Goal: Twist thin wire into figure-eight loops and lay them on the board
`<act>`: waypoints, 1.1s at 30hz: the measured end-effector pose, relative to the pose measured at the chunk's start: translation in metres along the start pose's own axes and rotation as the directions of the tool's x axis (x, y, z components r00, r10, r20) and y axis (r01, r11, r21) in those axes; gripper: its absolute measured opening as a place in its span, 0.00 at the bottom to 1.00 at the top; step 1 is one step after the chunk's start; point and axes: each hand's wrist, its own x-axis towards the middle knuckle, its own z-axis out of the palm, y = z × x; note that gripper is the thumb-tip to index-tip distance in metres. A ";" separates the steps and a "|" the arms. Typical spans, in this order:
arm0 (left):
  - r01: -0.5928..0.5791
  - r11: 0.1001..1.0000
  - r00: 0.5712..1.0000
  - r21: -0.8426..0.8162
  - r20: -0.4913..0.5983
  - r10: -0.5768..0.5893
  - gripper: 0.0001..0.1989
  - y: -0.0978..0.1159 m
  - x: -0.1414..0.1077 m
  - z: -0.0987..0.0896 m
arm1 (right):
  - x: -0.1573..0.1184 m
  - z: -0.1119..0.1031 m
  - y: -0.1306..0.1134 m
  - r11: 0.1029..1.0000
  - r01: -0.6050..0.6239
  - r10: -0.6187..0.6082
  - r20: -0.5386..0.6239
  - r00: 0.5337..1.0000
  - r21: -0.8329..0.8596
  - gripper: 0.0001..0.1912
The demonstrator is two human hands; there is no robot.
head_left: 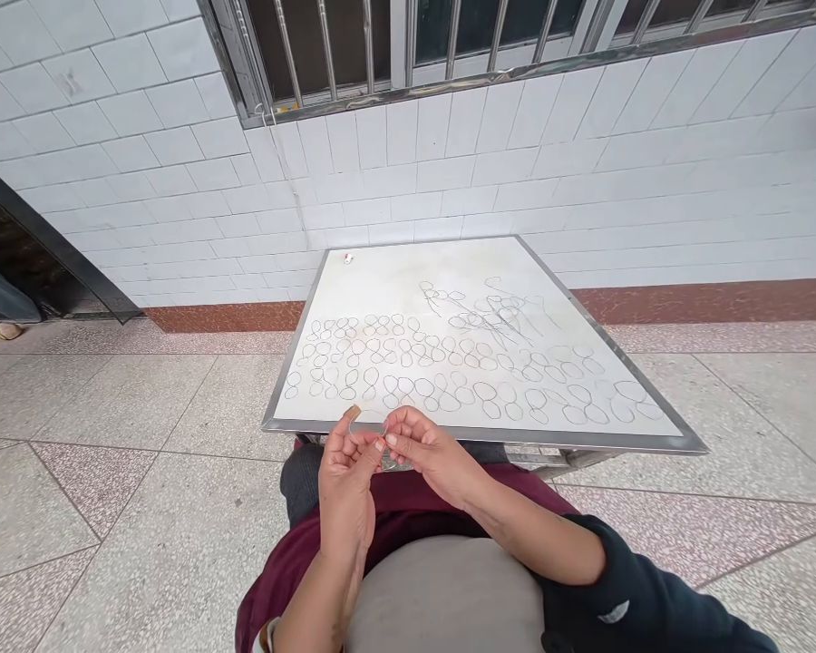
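Observation:
My left hand and my right hand meet at the near edge of a white table. Between their fingertips is a thin wire, bent in a curve, and both hands pinch it. Rows of wire figure-eight loops lie on the near half of the table. Behind them, toward the right, sits a tangled pile of wire pieces. The lower part of the held wire is partly hidden by the fingers.
A small white and red object lies at the table's far left corner. Behind the table stands a tiled wall with a barred window. A slipper is on the floor at far left.

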 end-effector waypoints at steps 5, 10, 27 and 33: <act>-0.024 1.000 0.999 0.017 -0.028 0.024 0.28 -0.002 -0.004 -0.003 | -0.002 -0.004 -0.001 0.987 0.018 -0.014 0.026 1.000 -0.161 0.14; -0.071 0.993 0.998 0.096 0.006 0.070 0.27 -0.002 -0.010 -0.004 | 0.005 -0.004 -0.019 0.584 0.437 -0.481 0.142 0.865 -0.685 0.07; -0.069 0.976 0.997 0.209 0.037 0.063 0.28 -0.002 -0.019 -0.011 | 0.039 -0.004 -0.047 0.217 0.733 -0.235 0.694 0.680 -0.645 0.17; -0.068 0.980 0.997 0.188 0.036 0.063 0.27 -0.004 -0.019 -0.010 | 0.036 -0.006 -0.042 0.110 0.741 -0.174 0.721 0.671 -0.663 0.12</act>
